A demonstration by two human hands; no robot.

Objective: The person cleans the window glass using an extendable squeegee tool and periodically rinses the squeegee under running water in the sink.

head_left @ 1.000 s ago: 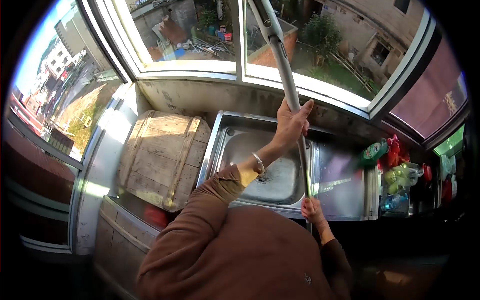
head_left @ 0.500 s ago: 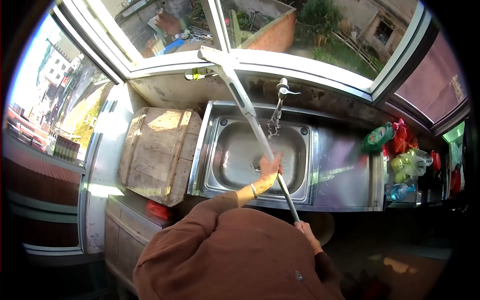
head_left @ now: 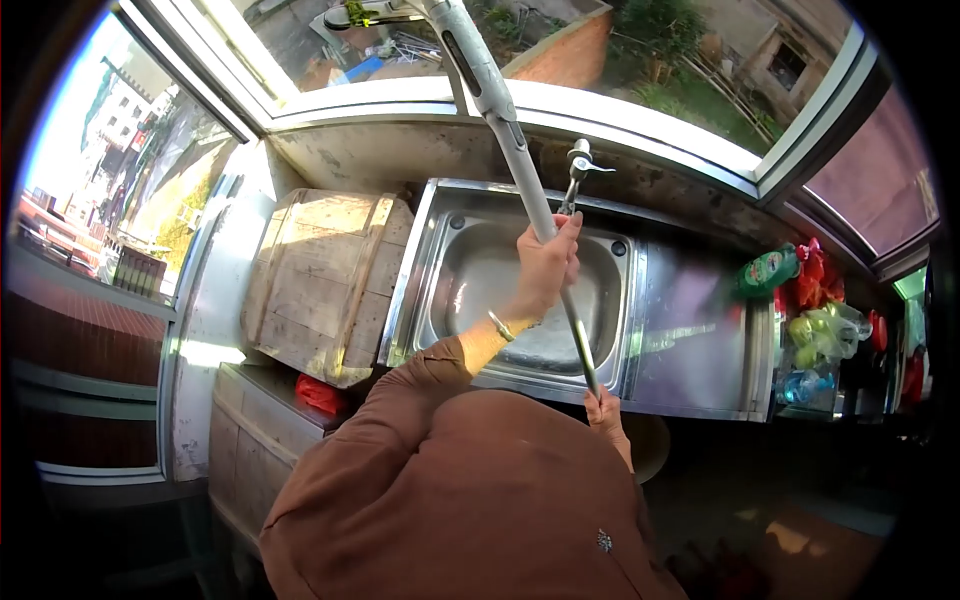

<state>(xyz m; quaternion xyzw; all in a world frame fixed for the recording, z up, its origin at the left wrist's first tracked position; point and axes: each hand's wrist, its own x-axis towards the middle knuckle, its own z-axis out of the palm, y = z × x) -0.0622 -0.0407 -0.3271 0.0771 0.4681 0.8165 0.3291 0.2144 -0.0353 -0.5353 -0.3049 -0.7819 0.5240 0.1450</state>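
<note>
Garment: brown top (head_left: 470, 480). Left sleeve (head_left: 405, 400) creases and bunches at the forearm. A narrow silver-coloured bracelet (head_left: 499, 326) sits at the left wrist. A small pale emblem (head_left: 604, 541) marks the fabric's right side. Left hand (head_left: 545, 275), right hand (head_left: 606, 416): bare.

Grey pole (head_left: 521, 170), top sliced off by the upper edge! Bottom end lost at the right hand (head_left: 606, 421), left hand (head_left: 546, 265) masking some sink (head_left: 478, 275).
</note>
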